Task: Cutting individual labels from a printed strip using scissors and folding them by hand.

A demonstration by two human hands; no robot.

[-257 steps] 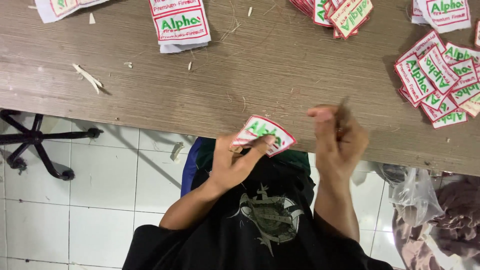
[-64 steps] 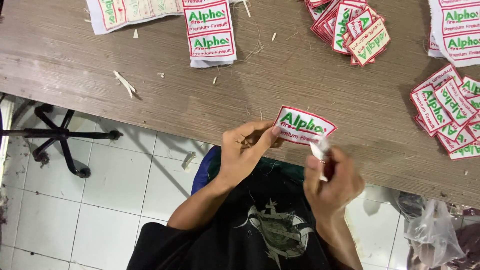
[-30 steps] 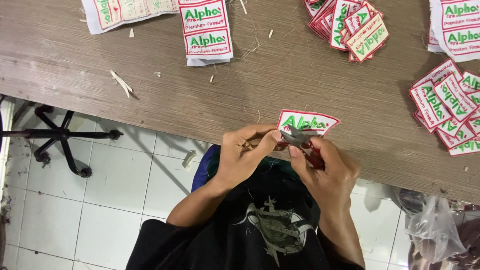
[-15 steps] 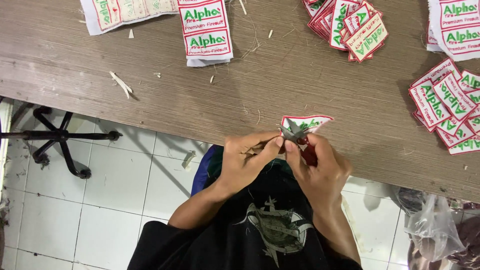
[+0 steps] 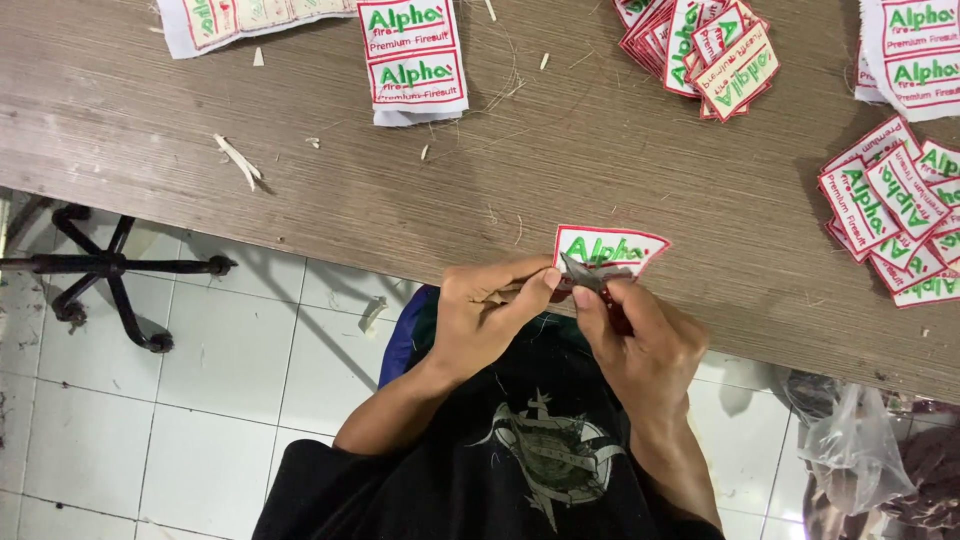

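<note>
My left hand pinches the lower edge of a white embroidered patch with a red border and green lettering, held at the near edge of the wooden table. My right hand grips small metal snips whose blades touch the patch's lower left edge. Both hands meet just over the table edge, above my black shirt.
A strip of uncut patches lies at the table's far middle, another strip at far left. Piles of cut patches sit at the top and right. Fabric scraps litter the table. A chair base stands on the tiled floor; a plastic bag hangs lower right.
My right hand has come left from beside the patch and brought the snips onto its lower edge. The patch has dropped slightly towards the table edge.
</note>
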